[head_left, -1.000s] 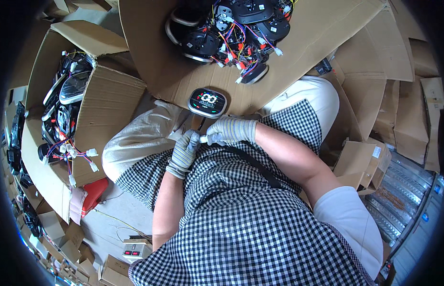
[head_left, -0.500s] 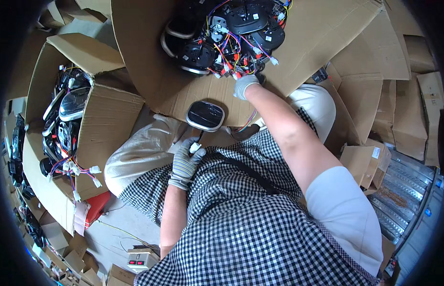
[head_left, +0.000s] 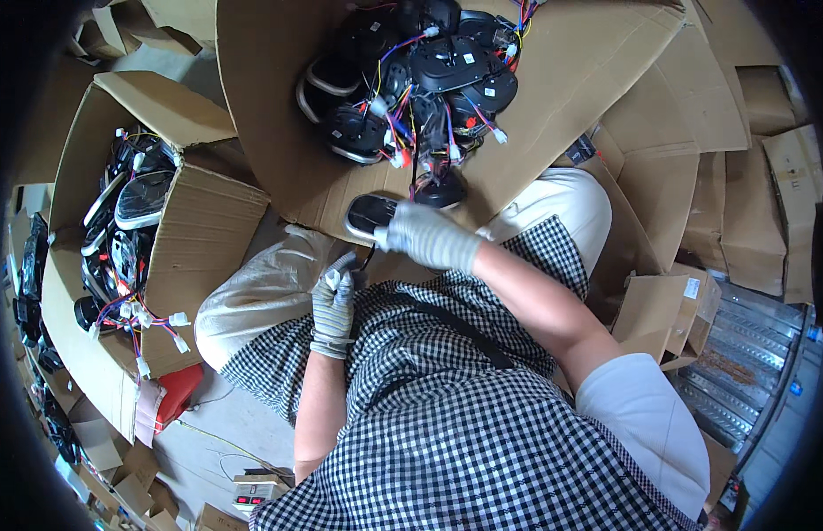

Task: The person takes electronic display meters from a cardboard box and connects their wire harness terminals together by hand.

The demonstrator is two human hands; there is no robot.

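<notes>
My left hand (head_left: 333,310), in a striped grey glove, is closed in front of my lap. Between its fingers is a white plug connector (head_left: 337,276) on a short dark cable. That cable runs toward a rounded black panel (head_left: 370,212) with a silver rim, lying on the lower flap of the large carton. My right hand (head_left: 433,239), gloved too, is smeared by motion and covers part of the panel; its grip is hidden. Just beyond it, a dark cable stretches from the pile of black wired units (head_left: 455,66) past another black part (head_left: 440,188) at the carton's mouth.
The large open carton (head_left: 570,80) lies tipped toward me. A second carton (head_left: 212,230) at the left holds similar units with dangling connectors. Empty-looking cardboard boxes (head_left: 663,305) stand at the right beside metal plating (head_left: 738,354). A small switch box (head_left: 256,491) sits on the floor.
My right hand has drawn back from the pile toward my left hand. The units and wires in the large carton have shifted, and a black part now sits nearer its mouth.
</notes>
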